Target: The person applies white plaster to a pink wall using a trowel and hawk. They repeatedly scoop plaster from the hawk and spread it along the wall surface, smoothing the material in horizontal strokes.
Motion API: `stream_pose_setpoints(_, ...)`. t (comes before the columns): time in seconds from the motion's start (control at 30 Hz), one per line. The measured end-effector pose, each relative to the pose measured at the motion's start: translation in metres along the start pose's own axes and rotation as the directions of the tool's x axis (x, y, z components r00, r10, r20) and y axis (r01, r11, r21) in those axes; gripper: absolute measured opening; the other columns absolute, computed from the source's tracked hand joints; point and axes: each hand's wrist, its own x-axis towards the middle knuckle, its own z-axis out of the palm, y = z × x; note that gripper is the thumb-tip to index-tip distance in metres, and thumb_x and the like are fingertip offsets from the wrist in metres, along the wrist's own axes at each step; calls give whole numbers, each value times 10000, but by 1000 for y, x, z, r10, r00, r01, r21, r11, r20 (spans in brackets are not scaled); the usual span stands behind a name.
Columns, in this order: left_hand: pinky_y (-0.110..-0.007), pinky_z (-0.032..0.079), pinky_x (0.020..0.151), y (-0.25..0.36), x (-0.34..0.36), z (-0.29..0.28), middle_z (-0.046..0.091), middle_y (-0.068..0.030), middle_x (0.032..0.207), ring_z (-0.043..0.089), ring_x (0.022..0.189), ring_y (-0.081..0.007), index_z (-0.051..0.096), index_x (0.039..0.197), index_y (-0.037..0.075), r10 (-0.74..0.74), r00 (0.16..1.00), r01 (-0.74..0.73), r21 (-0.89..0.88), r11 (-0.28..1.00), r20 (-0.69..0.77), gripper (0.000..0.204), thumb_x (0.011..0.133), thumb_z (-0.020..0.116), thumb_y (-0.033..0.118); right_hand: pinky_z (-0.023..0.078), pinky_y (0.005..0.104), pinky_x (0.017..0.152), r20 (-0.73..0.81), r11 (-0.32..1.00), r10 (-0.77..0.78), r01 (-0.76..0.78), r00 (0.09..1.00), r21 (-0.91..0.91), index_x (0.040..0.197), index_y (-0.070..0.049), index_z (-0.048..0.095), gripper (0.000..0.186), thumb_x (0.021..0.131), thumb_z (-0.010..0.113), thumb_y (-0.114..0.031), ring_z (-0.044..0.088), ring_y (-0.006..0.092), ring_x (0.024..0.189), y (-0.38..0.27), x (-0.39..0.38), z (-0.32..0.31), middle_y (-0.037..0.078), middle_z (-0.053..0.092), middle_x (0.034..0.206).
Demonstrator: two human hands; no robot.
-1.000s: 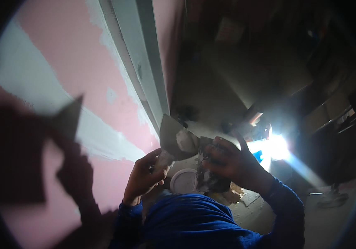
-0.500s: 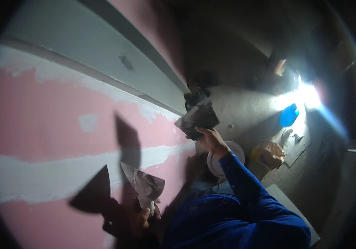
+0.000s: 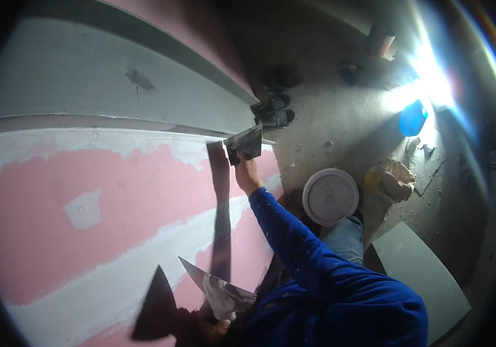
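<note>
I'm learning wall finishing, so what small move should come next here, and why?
Probably, the right hand should draw its wide blade leftward along the white strip beside the grey panel: the blade is near the strip's far end, mesh shows in that strip, and the triangular knife in the left hand carries white paste.

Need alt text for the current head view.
The right hand holds a wide flat blade close to a pink, white-patched wall, while the left hand holds a triangular putty knife carrying pale paste. To the right are a round tub, a blue container and a glaring light.
</note>
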Motion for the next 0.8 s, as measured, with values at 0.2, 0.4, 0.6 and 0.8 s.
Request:
stream_pose_setpoints(0.2, -329, 498, 662, 2, 11, 5, 668, -121, 786, 621, 653, -217, 557, 1140, -67, -21, 1000, 21, 26, 999, -7, 592, 855, 711, 428, 458, 355, 902, -2, 859, 278, -248, 961, 447, 1191, 27, 618, 332, 1003, 521, -229, 584, 214, 1024, -9, 8, 20, 108, 650, 1118)
stream_pose_setpoints(0.4, -343, 506, 699, 1, 25, 12, 678, -118, 821, 633, 710, -233, 583, 1130, -38, -15, 1000, 15, 75, 997, -3, 525, 886, 684, 416, 443, 353, 944, 30, 809, 252, -228, 967, 542, 1208, 13, 627, 315, 1011, 520, -209, 578, 216, 1087, -20, 13, 31, 97, 650, 1154)
stream_pose_setpoints(0.6, -357, 514, 737, -3, 53, 33, 688, -114, 855, 644, 767, -249, 610, 1120, -8, 62, 998, -62, 130, 990, 8, 461, 918, 657, 404, 425, 375, 983, -42, 854, 287, -235, 957, 465, 1233, -2, 590, 335, 1022, 497, -245, 560, 266, 1108, -19, 18, 43, 139, 631, 1176)
stream_pose_setpoints(0.8, -371, 522, 774, -23, 159, 43, 697, -111, 890, 656, 824, -265, 636, 1110, 22, 331, 944, -326, 225, 918, 15, 404, 950, 629, 392, 414, 382, 1005, -6, 724, 401, -313, 916, 615, 1315, -11, 519, 368, 1001, 500, -204, 526, 275, 1164, -23, 25, 56, 153, 598, 1244)
